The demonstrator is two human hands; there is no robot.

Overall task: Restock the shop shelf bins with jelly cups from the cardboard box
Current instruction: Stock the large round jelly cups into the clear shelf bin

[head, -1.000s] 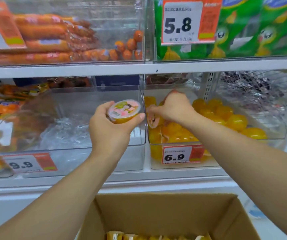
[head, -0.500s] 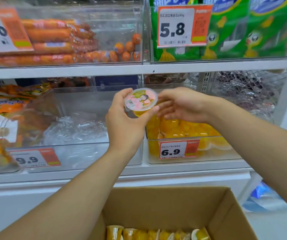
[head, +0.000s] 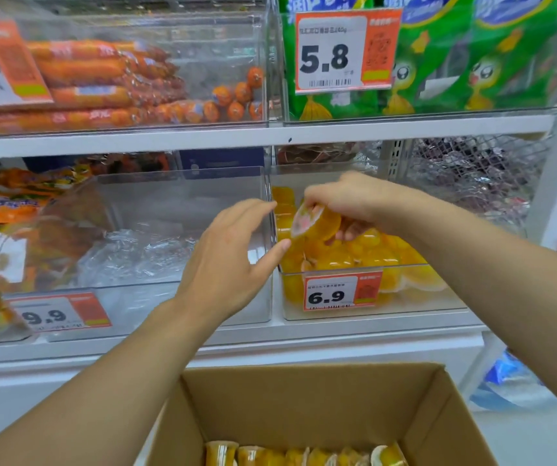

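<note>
My right hand [head: 347, 203] has the jelly cup [head: 317, 222], fingers curled round it, pinching it tipped on its side with the lid facing left. It's over the bin [head: 371, 314] with the 6.9 tag [head: 341, 292], just above the pile of yellow cups [head: 354, 253] already in there. Can't tell if it's touching the ones underneath, it's a bit blurry.

My left hand [head: 226, 260] is empty, fingers spread and relaxed, thumb sticking out toward the bin's left wall. It's in front of the divide between that bin and the clear bin [head: 176, 297] next door, the one with the 9.9 tag [head: 58, 314] and some crumpled clear plastic [head: 135, 253] inside.

The box [head: 320, 398] is open right below me, with a row of cups [head: 304, 455] showing along the bottom edge.

Further left on the same shelf there are orange snack bags [head: 4, 200]. The shelf above has sausages [head: 85, 85] on the left, and green bags [head: 472, 55] on the right behind a 5.8 tag [head: 344, 50].
</note>
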